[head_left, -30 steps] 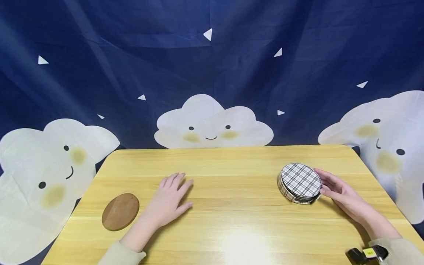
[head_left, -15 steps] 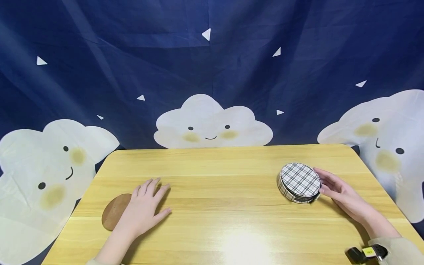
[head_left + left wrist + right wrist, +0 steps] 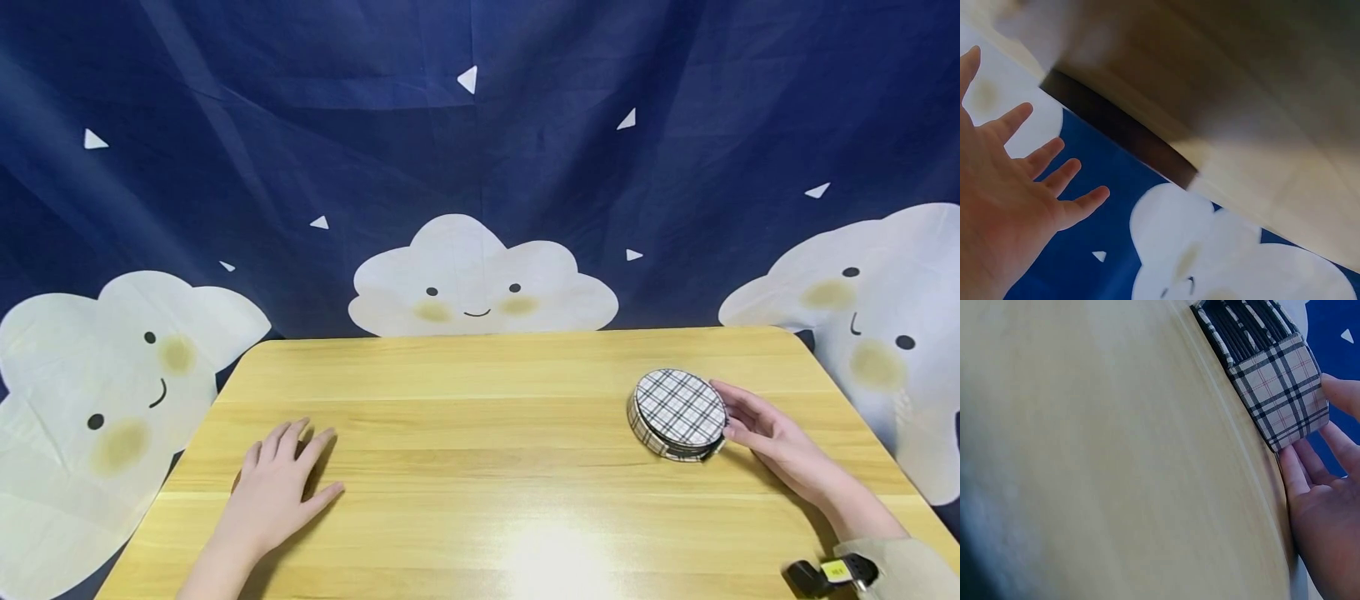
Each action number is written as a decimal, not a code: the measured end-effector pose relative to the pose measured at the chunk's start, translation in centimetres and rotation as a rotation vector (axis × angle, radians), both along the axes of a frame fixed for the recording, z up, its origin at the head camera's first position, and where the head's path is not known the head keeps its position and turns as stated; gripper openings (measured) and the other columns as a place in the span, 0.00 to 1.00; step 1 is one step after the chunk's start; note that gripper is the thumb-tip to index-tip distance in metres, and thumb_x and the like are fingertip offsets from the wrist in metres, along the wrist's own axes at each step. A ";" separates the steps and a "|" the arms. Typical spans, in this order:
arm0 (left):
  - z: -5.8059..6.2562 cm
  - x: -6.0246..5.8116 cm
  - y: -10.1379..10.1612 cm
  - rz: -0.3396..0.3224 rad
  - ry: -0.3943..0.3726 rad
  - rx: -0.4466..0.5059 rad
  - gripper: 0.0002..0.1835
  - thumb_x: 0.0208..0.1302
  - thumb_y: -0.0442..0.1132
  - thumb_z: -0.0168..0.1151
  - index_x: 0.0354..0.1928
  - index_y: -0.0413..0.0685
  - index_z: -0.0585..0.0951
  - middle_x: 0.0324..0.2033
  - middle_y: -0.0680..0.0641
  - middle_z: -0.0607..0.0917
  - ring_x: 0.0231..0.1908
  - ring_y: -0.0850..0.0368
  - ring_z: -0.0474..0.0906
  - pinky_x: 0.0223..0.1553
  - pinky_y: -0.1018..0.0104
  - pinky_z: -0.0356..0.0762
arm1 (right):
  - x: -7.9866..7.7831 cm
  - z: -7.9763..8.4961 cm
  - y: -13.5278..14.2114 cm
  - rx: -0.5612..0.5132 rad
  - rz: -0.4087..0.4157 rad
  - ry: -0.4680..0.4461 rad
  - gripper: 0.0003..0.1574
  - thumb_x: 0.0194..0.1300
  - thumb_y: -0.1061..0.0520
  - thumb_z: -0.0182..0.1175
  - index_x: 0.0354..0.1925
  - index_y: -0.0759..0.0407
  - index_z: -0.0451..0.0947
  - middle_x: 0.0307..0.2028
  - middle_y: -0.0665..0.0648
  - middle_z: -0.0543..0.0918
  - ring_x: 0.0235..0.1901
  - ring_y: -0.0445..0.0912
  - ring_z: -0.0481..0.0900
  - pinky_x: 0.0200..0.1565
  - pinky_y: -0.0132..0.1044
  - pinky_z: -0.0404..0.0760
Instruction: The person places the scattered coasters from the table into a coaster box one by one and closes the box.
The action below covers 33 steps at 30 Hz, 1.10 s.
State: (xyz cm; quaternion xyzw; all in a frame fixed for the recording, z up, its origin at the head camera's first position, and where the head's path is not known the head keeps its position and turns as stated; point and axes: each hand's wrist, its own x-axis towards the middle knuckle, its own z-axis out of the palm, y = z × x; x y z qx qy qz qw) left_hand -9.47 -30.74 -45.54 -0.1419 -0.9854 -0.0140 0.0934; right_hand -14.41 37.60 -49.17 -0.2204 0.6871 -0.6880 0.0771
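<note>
On the right of the table, a round plaid coaster holder (image 3: 681, 408) stands upright, a plaid disc on top. Its side gap shows stacked dark and plaid-edged layers in the right wrist view. My right hand (image 3: 783, 454) holds the holder by its right side, thumb toward the front and fingers round behind. At the left, my left hand (image 3: 273, 492) lies over a brown round wooden disc, fingers spread. Only a sliver of the disc shows past the hand in the head view; its dark edge (image 3: 1122, 131) appears beside the spread fingers in the left wrist view.
The pale wooden table (image 3: 480, 433) has rounded far corners. Behind it hangs a dark blue cloth (image 3: 480, 150) with white smiling clouds and small triangles. A black device with a yellow label (image 3: 834, 572) sits at the right sleeve.
My left hand has moved left, from beside the brown disc to over it, covering most of it. My right hand and the plaid holder have stayed in place.
</note>
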 end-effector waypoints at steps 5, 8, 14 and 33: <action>-0.3 0.4 -1.5 0.042 -0.015 0.016 0.40 0.60 0.63 0.74 0.70 0.53 0.78 0.67 0.32 0.75 0.67 0.28 0.68 0.58 0.23 0.68 | 0.1 0.0 0.0 0.012 -0.006 -0.008 0.39 0.79 0.75 0.46 0.82 0.60 0.56 0.71 0.39 0.76 0.68 0.28 0.75 0.63 0.19 0.73; -0.4 0.6 -2.2 0.053 -0.021 0.016 0.40 0.59 0.63 0.75 0.70 0.52 0.78 0.65 0.32 0.76 0.66 0.28 0.69 0.55 0.24 0.70 | 0.1 0.0 -0.1 0.020 -0.009 -0.013 0.39 0.79 0.74 0.45 0.83 0.60 0.55 0.71 0.38 0.75 0.68 0.28 0.74 0.63 0.19 0.73; -0.6 0.7 -3.4 0.080 -0.061 -0.010 0.41 0.60 0.63 0.74 0.71 0.50 0.77 0.65 0.31 0.75 0.65 0.26 0.69 0.53 0.23 0.71 | 0.0 -0.1 -0.1 0.020 -0.004 -0.006 0.40 0.78 0.75 0.44 0.83 0.62 0.54 0.71 0.37 0.75 0.67 0.28 0.74 0.64 0.18 0.72; -0.7 0.8 -4.0 0.118 -0.163 0.023 0.43 0.65 0.66 0.70 0.74 0.49 0.73 0.65 0.26 0.74 0.58 0.20 0.75 0.46 0.23 0.76 | 0.0 0.0 0.1 0.017 -0.006 -0.012 0.39 0.79 0.74 0.44 0.83 0.59 0.56 0.71 0.36 0.74 0.68 0.26 0.73 0.64 0.17 0.70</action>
